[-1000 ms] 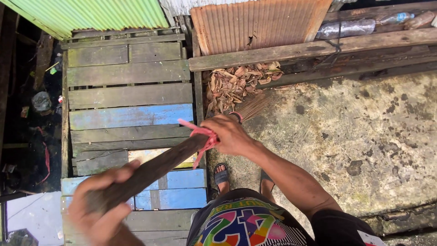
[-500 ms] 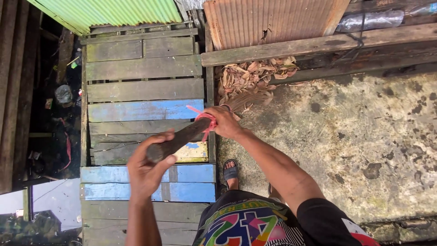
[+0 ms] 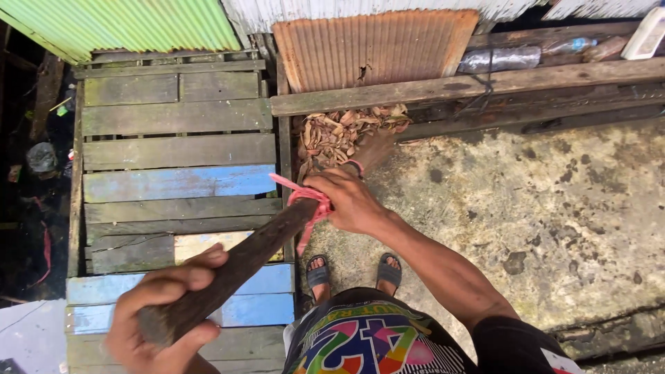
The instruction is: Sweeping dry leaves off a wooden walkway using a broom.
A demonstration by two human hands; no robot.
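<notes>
The left hand (image 3: 163, 318) was clamped round the butt of a dark wooden handle (image 3: 239, 266), fingers wrapped over the top. The right hand (image 3: 350, 201) gripped the same handle further down, closed where a pink cord (image 3: 308, 201) was tied round it (loose ends trailing from the knot). Past that hand the broom head (image 3: 374, 149) met the concrete (image 3: 526, 208) at its back edge, against a heap of dry leaves (image 3: 343, 131).

The leaves lay gathered in the concrete's far left corner, tight against the beam (image 3: 443, 86) and beside the plank deck (image 3: 176, 180). Judging by that, most of the sweeping looked done: the concrete showed stains but hardly any loose litter, and the pile itself remained to be shifted.

The person's feet in sandals (image 3: 353, 273) stood at the near left edge of the concrete. Rusty sheet metal (image 3: 374, 48) leaned behind the beam.
</notes>
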